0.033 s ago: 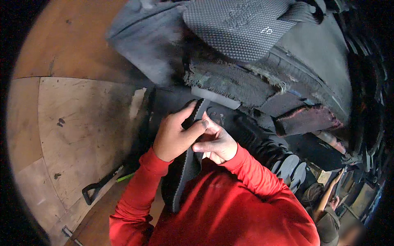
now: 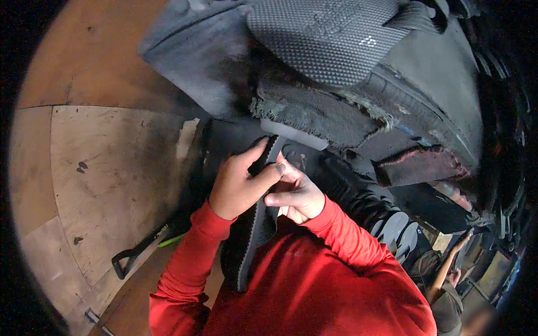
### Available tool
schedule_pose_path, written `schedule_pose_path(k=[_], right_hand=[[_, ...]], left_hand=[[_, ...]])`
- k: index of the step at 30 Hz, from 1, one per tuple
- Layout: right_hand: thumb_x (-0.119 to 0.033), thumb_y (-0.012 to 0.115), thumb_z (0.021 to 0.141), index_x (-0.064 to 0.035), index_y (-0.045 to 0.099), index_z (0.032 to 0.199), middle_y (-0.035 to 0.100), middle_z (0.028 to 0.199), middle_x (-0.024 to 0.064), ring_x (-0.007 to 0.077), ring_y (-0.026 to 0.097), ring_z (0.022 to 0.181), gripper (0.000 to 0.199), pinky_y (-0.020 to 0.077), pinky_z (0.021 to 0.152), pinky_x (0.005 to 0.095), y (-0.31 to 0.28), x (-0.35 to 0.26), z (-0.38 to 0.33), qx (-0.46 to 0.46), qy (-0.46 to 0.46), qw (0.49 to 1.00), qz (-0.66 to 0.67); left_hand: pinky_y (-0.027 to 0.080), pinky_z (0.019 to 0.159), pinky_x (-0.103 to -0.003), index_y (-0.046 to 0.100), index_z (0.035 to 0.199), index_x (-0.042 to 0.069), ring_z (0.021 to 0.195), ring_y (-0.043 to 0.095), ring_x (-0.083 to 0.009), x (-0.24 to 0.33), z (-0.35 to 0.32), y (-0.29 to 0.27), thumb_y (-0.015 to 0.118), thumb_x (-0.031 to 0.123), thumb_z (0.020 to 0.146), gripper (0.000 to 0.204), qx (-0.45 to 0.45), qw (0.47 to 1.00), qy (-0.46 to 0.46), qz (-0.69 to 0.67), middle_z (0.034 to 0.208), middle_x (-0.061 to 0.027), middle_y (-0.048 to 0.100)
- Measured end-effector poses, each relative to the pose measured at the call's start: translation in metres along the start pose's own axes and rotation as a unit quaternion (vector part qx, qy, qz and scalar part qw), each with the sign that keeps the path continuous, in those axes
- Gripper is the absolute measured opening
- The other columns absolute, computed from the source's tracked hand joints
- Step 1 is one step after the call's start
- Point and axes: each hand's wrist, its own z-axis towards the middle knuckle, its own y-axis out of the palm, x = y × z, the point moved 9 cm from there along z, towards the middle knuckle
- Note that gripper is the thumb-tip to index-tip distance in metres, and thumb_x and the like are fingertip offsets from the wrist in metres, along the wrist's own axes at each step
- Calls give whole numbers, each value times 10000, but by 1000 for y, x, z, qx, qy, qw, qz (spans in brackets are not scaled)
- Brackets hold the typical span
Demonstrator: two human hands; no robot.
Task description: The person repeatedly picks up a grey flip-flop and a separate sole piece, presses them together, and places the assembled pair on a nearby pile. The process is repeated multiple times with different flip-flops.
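Lower end of dark, ridge-edged sole [image 2: 254, 238] sits slightly further right, left hand [image 2: 238, 185] and right hand [image 2: 301, 197] gripping it, hold unchanged.

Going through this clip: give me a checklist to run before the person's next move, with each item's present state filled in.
1. Left hand has hold of the black sole: ok, it grips the upper part.
2. Right hand has hold too: ok, it pinches the sole from the other side.
3. Zigzag edge in sight: ok, most of it shows below the hands.
4. Sole's upper end clear of the pale bar: cannot tell, they overlap in this view.
5. Sole's underside fully in sight: not ok, partly hidden.
6. Co-worker apart from the hands: ok, off at the lower right.
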Motion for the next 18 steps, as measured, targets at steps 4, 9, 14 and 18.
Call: schedule_pose_path(k=[4, 9, 14, 18], right_hand=[[171, 618, 846, -166, 523, 1340, 590, 1275, 74, 206, 710, 914, 605, 643, 714, 312, -43, -14, 7, 114, 40, 993, -8], [145, 674, 826, -170, 323, 1526, 533, 1392, 84, 229, 678, 1061, 844, 590, 848, 312, -51, -37, 2, 96, -70, 960, -253], [-12, 836, 691, -103, 95, 1588, 198, 1600, 281, 360, 370, 1422, 1167, 436, 1058, 328, -5, -45, -18, 84, -217, 634, -737], [-56, 833, 652, -41, 211, 1563, 62, 1586, 352, 424, 224, 1461, 1104, 357, 1129, 354, 10, -38, -32, 85, -241, 548, -796]], left_hand=[[499, 873, -295, 625, 1177, -94, 996, 620, -120, -48, 24, 22, 667, 243, 911, 431, -49, 991, -105, 67, 1082, -118, 703], [516, 807, -288, 572, 1312, -60, 925, 625, -97, -65, 20, 38, 593, 48, 805, 518, -40, 989, -58, -130, 1127, -83, 689], [410, 1056, -285, 421, 1463, -61, 1211, 548, -121, -72, -17, 45, 497, -73, 753, 714, -23, 925, -42, -377, 1391, -83, 553], [368, 1103, -308, 405, 1460, -79, 1298, 500, -154, -58, -24, 42, 556, -93, 774, 703, -10, 918, -4, -397, 1451, -119, 506]])
